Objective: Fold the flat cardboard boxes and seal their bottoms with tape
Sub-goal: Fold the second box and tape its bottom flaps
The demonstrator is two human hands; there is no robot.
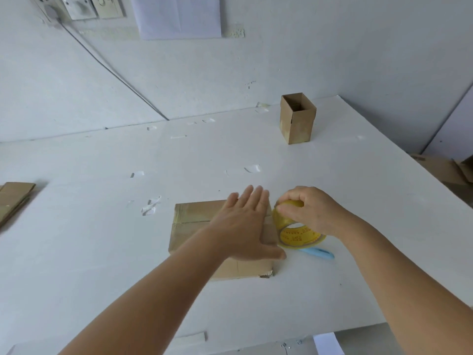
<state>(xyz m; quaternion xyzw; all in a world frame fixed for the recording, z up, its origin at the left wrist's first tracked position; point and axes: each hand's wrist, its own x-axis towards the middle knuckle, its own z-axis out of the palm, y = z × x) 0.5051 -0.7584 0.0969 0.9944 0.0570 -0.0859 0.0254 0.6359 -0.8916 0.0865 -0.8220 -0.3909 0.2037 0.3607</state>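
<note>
White bench (256, 155), wall behind it along the far edge.

Folded cardboard box (194, 234) is lying near the middle of the bench, toward the near edge, bottom flaps facing up, a strip of clear tape running across the seam. Left hand (243, 224) is pressing down flat on the box's right half, fingers straight and together, thumb spread along the right side; nothing gripped.

Right hand (307, 211) is gripping the roll of yellowish clear tape (297, 231), fingers curled over the top of the roll, which is standing on edge just beside the box's right side, touching or nearly touching the left hand's fingers. Whether tape is running from roll to box cannot be told.

A light blue cutter (320, 253) is lying on the bench just beside the roll, on its near side.

A finished small box (298, 119) is standing upright, open top, near the far right corner. Flat cardboard blanks (12, 198) are sitting at the left edge. Crumpled tape scraps (151, 206) are scattered over the bench left of the box.
</note>
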